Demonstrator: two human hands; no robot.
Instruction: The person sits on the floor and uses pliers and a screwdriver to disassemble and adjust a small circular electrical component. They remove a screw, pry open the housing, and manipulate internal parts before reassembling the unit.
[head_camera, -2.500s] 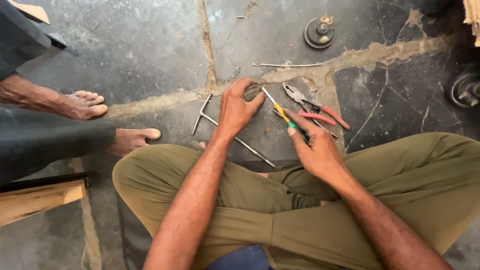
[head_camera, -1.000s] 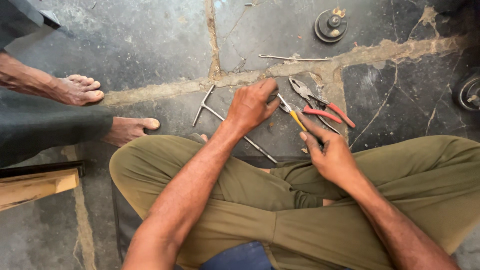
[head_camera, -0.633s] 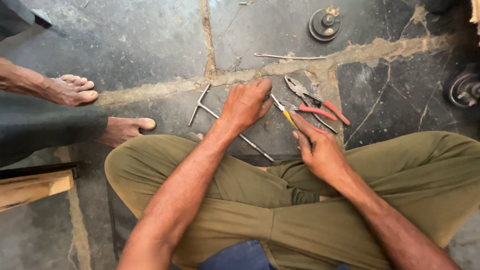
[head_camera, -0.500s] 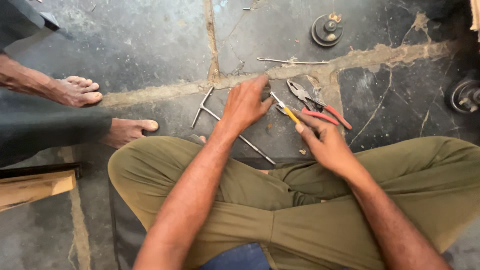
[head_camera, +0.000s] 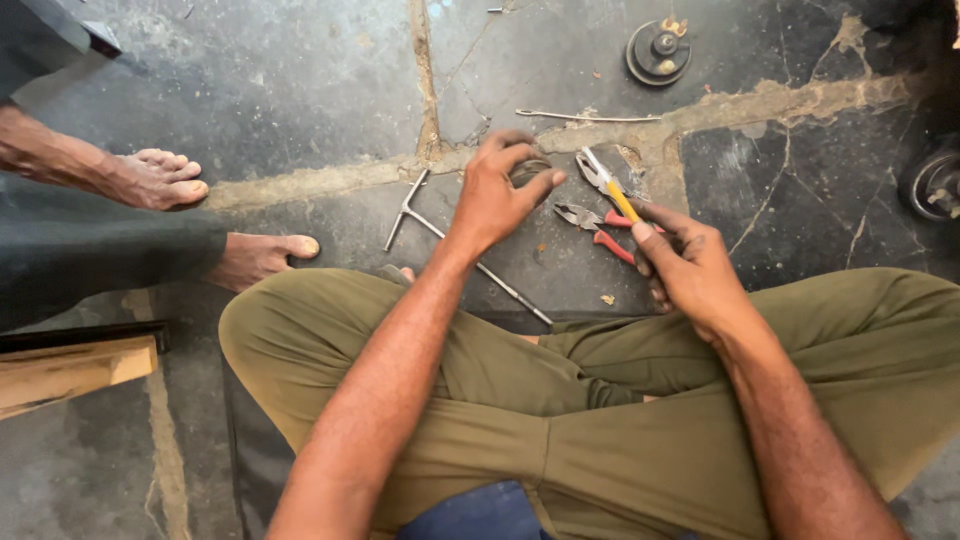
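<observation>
The person sits cross-legged on a dark, cracked stone floor, and the work seems to be at the gripping stage: one hand steadies a small part while the other brings a tool to it. The left hand is curled around a small round dark part, thumb on one side and fingers over the top, so most of the part is hidden and its kind cannot be told. The right hand is closed on the yellow handle of a pair of pliers, whose metal nose points up and left, ending just beside the part and the left thumb. Whether the nose touches the part cannot be told.

Judging from this, the next move calls for lining the pliers' nose up on the part while the left hand keeps it from turning or slipping on the floor.

A T-shaped metal wrench lies on the floor under and to the left of the left wrist. Red-handled pliers lie between the two hands, just below the yellow ones. A thin metal rod lies beyond the hands, and a round black fitting sits farther off, well apart. Another person's bare feet rest on the floor well to the left of the left hand.
</observation>
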